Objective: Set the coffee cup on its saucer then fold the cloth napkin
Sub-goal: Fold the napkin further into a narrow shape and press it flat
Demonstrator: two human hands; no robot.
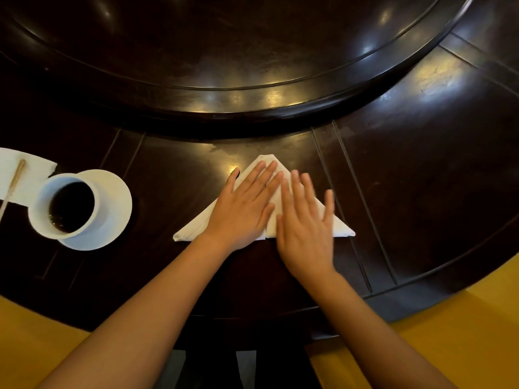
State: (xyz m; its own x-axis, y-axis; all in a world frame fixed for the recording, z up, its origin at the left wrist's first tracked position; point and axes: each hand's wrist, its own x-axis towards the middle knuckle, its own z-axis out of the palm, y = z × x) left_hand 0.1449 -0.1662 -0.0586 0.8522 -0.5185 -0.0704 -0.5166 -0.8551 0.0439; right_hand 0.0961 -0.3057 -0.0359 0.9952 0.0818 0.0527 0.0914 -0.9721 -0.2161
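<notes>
A dark, glossy wooden worktop (421, 169) fills nearly the whole view, round in outline, with a large raised circular section (224, 51) taking up its far half and throwing back soft lamp glints. Past the near edge, yellow floor (463, 332) shows at both lower corners.

In the middle of the near band lies the cloth napkin (341, 228), white and already folded into a flat triangle with its point away from the person. Both hands lie on it with fingers straight and spread, gripping nothing: the left hand (244, 209) presses the left half, and the right hand (306, 226), slightly blurred, lies across the right half.

Well to the left, the coffee cup (66, 206), full of dark coffee, already stands on its saucer (118, 203), so that step looks done. The folding is the step in hand; next would likely be smoothing the crease flat or bringing the corners in, which calls for one palm pinning the cloth.

At the far left edge a wooden stirrer (16, 175) lies on a white paper sheet (28, 169), just beside the cup.
</notes>
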